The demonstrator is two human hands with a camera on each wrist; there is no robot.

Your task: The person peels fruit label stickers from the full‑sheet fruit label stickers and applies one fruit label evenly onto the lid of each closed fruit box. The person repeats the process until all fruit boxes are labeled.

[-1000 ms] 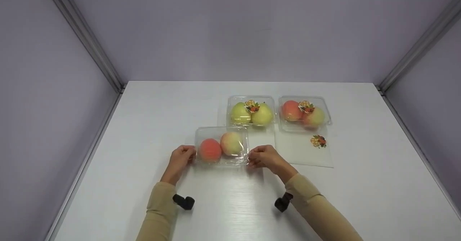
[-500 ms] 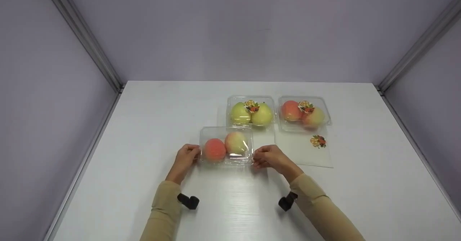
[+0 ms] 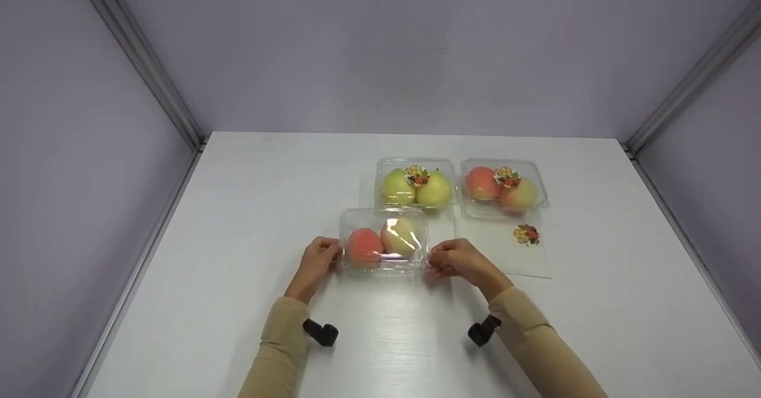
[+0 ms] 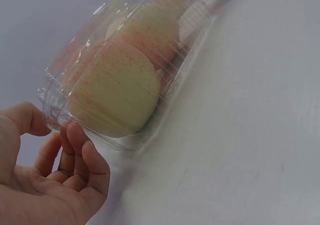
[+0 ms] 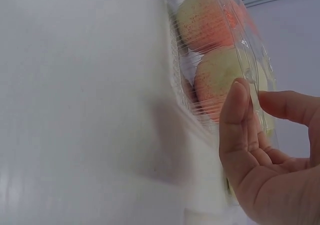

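Between the two hands is a clear plastic clamshell box holding a red peach and a yellow-pink peach. The left hand pinches the rim at the box's left end. At the opposite end, the right hand pinches the rim too. Thumb and fingertips meet the thin plastic edge in both wrist views, where the left hand and right hand show up close. The lid is down over the fruit. The box seems slightly raised above the white table; its underside is hidden in the head view.
Behind stand two more clear boxes: one with yellow-green fruit, another with peaches, each bearing a fruit sticker. A pale sheet with a loose-looking fruit sticker lies to the right. Walls enclose the table.
Both hands have shifted right together, carrying the box of peaches with them. Their pinch on its ends stays the same, and the two rear boxes have not moved.
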